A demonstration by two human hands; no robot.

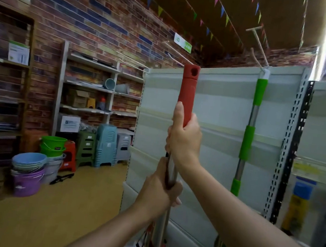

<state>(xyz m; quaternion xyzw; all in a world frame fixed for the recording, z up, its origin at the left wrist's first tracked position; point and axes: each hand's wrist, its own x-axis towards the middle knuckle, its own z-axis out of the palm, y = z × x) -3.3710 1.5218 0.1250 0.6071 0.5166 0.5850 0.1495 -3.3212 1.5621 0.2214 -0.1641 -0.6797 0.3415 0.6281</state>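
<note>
Right hand (185, 139) grips the red mop (186, 97) handle upright; left hand (159, 189) grips below

Right hand (185, 139) above left hand (161, 190) on mop (187, 93); second mop (247, 143) right.

Upright red-handled mop (187, 93), steel shaft

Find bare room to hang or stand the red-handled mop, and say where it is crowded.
Bare panel lies between the red-handled mop and the hanging green mop. Open floor runs from the panel's left edge to the buckets. Crowded: buckets and stools against the brick wall.
</note>
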